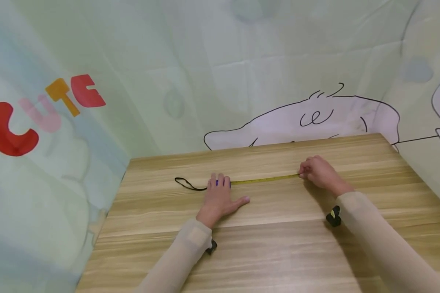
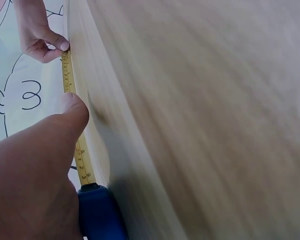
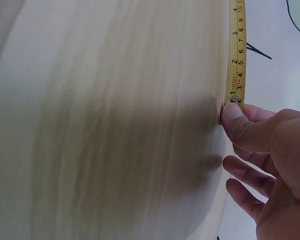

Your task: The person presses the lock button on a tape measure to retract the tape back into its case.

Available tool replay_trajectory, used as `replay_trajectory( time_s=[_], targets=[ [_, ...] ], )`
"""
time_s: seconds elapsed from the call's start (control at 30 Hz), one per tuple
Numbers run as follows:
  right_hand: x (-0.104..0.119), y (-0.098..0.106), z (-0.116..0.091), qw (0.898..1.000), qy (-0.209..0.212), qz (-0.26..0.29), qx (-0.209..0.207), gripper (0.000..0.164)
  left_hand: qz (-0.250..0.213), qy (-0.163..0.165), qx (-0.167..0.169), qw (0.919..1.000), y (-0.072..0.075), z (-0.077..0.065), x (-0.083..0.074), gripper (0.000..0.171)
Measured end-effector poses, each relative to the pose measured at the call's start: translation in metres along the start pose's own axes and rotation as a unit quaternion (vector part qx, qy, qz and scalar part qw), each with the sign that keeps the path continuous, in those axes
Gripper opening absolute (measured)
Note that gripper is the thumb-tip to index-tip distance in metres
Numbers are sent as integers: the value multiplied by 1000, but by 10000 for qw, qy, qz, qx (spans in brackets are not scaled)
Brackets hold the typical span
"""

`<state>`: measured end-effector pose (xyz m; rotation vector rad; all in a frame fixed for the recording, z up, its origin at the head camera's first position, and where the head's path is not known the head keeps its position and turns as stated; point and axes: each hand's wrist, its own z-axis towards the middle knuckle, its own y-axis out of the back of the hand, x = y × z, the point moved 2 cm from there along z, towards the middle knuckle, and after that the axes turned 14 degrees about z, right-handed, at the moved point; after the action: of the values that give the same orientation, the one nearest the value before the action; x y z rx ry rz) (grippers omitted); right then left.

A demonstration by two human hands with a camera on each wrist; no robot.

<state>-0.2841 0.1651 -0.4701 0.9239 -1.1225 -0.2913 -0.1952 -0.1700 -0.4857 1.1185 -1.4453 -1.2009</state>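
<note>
A blue tape measure (image 2: 102, 212) lies on the wooden table with its yellow blade (image 1: 265, 180) drawn out to the right. Over its case rests my left hand (image 1: 218, 199), fingers stretched forward and thumb spread out to the side; the hand hides most of the case in the head view. My right hand (image 1: 320, 174) pinches the free end of the blade between thumb and forefinger. Seen from the right wrist, the printed blade (image 3: 237, 55) runs away from the thumb (image 3: 234, 112), and the other fingers are loosely bent.
A black wrist cord (image 1: 185, 185) loops out leftward from the case. Wood-grain table (image 1: 278, 244) extends under both arms, its far edge against a printed cloth backdrop (image 1: 205, 61) with cartoon drawings. Small black devices (image 1: 334, 216) sit at both wrists.
</note>
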Motion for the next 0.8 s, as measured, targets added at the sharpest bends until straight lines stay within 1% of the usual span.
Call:
replay_trajectory(
  time_s=[0.1,0.23,0.47,0.6,0.8],
  targets=[
    [2,-2,2,9999,-115,30,-18,14,-11,22,-93,10000,-2,1,-2,112],
    [3,-3,3,9998,-165,39,-54,15,46,62,-80,9999,1,0,-4,111],
    [3,-4,3,9999,-104,52,-103,14,135,131,-182,9997,13,-7,-7,107],
    [6,-5,3,10000,-44,15,-49,13,195,165,-124,9996,14,-8,-8,108],
    [10,-8,4,10000,-42,-19,-55,14,209,163,-165,9995,15,-10,-8,108]
  ],
)
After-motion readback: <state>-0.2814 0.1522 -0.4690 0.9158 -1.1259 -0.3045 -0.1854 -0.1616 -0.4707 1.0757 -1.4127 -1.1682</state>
